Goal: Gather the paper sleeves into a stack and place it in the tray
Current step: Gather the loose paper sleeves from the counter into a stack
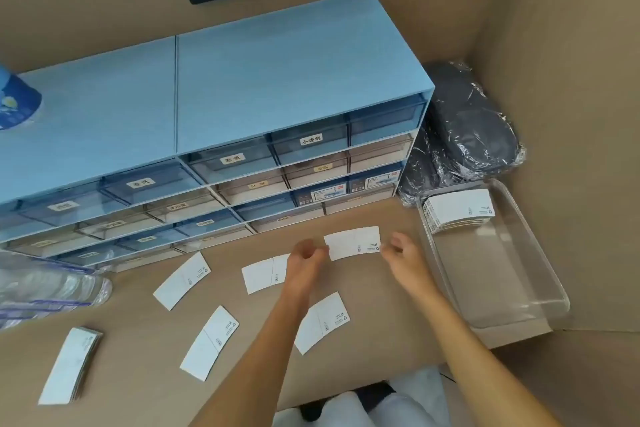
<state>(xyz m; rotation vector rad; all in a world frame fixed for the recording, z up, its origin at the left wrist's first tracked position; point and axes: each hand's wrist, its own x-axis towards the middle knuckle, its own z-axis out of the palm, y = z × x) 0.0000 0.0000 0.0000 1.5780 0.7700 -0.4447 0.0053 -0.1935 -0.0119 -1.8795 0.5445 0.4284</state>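
A white paper sleeve (353, 242) lies flat on the brown table between my hands. My left hand (308, 255) pinches its left end. My right hand (403, 253) sits just off its right end, fingers apart and blurred. Several more loose sleeves are spread below and to the left, among them one (265, 276) partly under my left hand, one (181, 281) farther left and one (322, 322) under my left forearm. A stack of sleeves (71, 366) rests at the near left. The clear plastic tray (554, 295) at the right holds another sleeve stack (459, 210) at its far end.
A blue drawer unit (242, 149) with labelled drawers runs along the back of the table. A dark bag wrapped in plastic film (464, 128) lies behind the tray. A clear plastic bag (45, 288) sits at the left edge. Cardboard walls (571, 80) close off the right side.
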